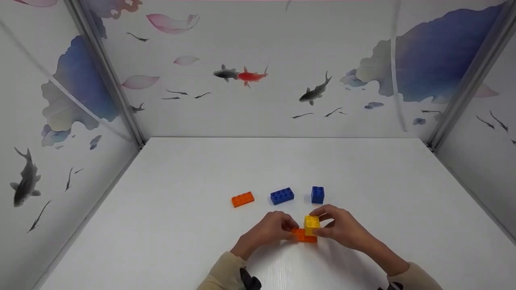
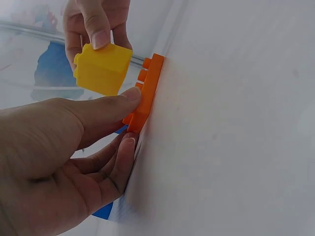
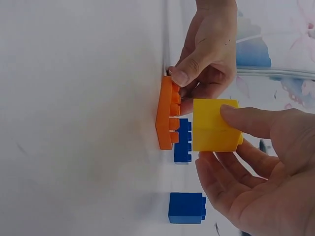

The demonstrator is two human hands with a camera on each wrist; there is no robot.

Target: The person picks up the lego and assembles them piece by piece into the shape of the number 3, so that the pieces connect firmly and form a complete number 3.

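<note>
The left hand grips a flat orange plastic brick — nine o'clock end. The right hand pinches a cubic yellow plastic block.

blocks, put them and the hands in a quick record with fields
left hand: left hand grips the near orange block at one end
right hand: right hand pinches the yellow block
yellow block: held above the near orange block, not touching
beyond the hands, left to right in head view: far orange block, long blue block, small blue block
surface: white table
</note>
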